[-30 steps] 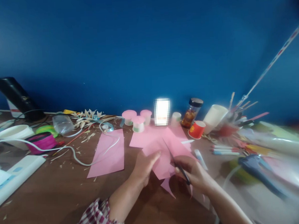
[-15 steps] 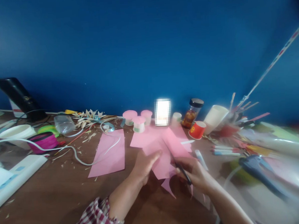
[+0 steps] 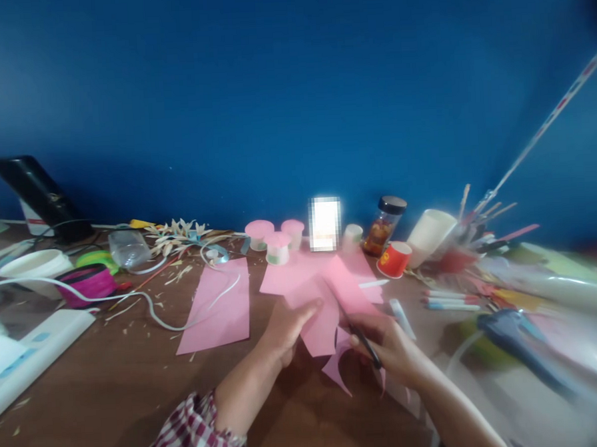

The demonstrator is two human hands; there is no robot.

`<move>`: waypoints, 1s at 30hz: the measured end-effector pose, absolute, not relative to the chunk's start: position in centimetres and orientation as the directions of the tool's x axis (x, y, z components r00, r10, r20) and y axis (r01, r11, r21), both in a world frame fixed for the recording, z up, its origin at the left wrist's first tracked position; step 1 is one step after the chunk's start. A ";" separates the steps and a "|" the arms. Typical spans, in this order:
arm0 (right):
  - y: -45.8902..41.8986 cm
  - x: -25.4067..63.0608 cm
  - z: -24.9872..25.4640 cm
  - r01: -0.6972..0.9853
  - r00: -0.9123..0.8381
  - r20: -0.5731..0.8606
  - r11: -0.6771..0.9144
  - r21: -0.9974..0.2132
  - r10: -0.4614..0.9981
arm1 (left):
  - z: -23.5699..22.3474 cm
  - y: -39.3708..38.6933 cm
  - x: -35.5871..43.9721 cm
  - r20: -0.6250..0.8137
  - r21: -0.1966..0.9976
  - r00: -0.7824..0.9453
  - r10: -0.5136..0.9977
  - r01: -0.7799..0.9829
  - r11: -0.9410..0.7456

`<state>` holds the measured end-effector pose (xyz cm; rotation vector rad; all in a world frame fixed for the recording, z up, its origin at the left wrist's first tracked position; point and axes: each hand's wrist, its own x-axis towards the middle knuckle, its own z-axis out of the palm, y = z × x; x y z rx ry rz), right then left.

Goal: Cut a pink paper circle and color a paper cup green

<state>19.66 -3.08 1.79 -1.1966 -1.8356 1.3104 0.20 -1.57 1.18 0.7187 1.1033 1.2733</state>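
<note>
Pinched between the thumb and fingers of my left hand [image 3: 290, 327] is a sheet of pink paper [image 3: 321, 326], held above the table. My right hand [image 3: 387, 342] grips dark scissors [image 3: 365, 345], whose blades lie along the right side of that sheet; part of them is hidden by the paper and fingers. Below the sheet, beside my right hand, is a curved pink paper offcut [image 3: 337, 369]. Behind my hands lie more pink sheets [image 3: 286, 274], and another pink sheet [image 3: 217, 308] rests to the left.
Paper cups with pink tops [image 3: 278, 246] stand near a bright blurred-out screen [image 3: 325, 223]. To the right are a jar [image 3: 385, 225], a red cup [image 3: 394, 260], markers [image 3: 452, 300] and a glue gun [image 3: 520, 345]. A white cable [image 3: 153, 311] and a power strip [image 3: 40, 357] occupy the left.
The held pink sheet has shifted slightly at its lower right edge, and more of the offcut shows beside it. Both hands stay in nearly the same place.
</note>
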 end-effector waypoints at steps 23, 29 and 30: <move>-3.3 19.2 2.7 0.295 -0.432 -0.058 0.080 -0.952 0.900 | 2.2 -2.0 0.7 -0.266 0.860 0.008 0.964 -0.450 0.241; -3.0 19.2 2.2 0.298 -0.404 -0.025 0.106 -0.949 0.914 | 1.5 -1.8 0.5 -0.263 0.864 0.041 0.964 -0.435 0.254; -3.0 19.2 2.0 0.289 -0.404 -0.026 0.100 -0.952 0.914 | 1.4 -1.8 0.4 -0.258 0.866 0.040 0.965 -0.434 0.249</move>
